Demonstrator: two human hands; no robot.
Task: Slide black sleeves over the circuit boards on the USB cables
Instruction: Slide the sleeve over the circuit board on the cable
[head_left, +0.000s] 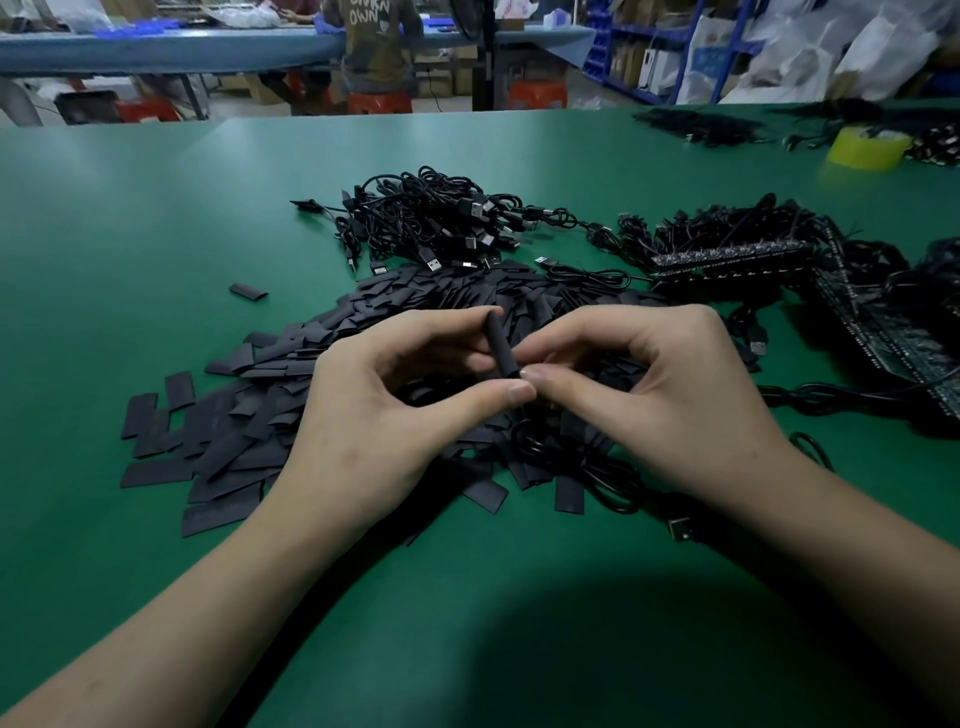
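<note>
Your left hand (384, 415) and right hand (660, 395) both pinch one black sleeve (500, 343), tilted, above the sleeve pile (270, 410).

Illumination: diffuse, moderate brightness. A pale sheen lies on the worktop (156, 171) at far left, and a broad soft shadow (597, 649) covers its near edge. Sharpest zone: centre, at the black sleeve (500, 343), left hand (395, 400) and right hand (670, 384). The white bags (810, 62) at upper right are overexposed and blurred. Wide-angle distortion bows the frame edges.
</note>
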